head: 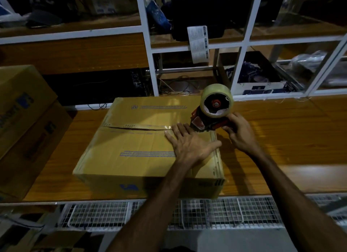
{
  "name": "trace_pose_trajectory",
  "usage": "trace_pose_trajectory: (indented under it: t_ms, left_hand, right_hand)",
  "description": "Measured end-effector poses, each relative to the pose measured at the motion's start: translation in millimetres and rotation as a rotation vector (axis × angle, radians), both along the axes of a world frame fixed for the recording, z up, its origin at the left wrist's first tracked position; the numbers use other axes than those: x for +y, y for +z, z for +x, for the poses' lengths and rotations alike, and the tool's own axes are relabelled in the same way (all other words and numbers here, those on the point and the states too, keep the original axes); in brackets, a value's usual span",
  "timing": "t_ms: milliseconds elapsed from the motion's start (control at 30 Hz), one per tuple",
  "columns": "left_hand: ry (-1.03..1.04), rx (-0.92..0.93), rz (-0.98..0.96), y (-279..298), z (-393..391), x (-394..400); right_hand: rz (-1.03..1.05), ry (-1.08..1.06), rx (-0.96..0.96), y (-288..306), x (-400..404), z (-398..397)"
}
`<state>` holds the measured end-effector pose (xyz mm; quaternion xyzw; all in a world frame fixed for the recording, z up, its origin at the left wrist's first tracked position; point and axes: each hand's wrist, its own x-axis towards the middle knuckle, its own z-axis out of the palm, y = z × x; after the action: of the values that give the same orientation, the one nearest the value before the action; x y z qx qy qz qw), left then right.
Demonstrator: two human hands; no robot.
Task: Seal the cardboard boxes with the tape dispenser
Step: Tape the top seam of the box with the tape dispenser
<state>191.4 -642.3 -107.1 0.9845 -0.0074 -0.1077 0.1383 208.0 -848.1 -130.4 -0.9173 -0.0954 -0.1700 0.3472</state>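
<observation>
A closed cardboard box [135,144] lies on the wooden table [281,139], its two top flaps meeting along a middle seam. My left hand [189,143] rests flat, fingers spread, on the box top near the seam's right end. My right hand [239,131] grips the handle of a red tape dispenser [204,123] with a roll of clear tape [216,100]. The dispenser's head touches the box top at the right end of the seam. A glossy strip of tape covers part of the seam just left of my left hand.
Two stacked cardboard boxes [22,116] stand at the left of the table. White-framed shelving [148,45] with bags, boxes and a hanging label strip [199,43] rises behind the table. Wire mesh baskets [150,212] hang below the table's front edge.
</observation>
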Motion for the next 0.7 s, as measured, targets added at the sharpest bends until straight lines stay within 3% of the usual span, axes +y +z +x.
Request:
trace_pose_trajectory:
  t_ms: [333,700]
  left_hand:
    - [-0.06,-0.033,0.033,-9,5,45]
    - [-0.089,-0.023,0.113,-7,26,100]
  right_hand:
    - [-0.068,0.019,-0.007,1,25,-9]
    - [-0.127,-0.13,0.018,4,-35,-37]
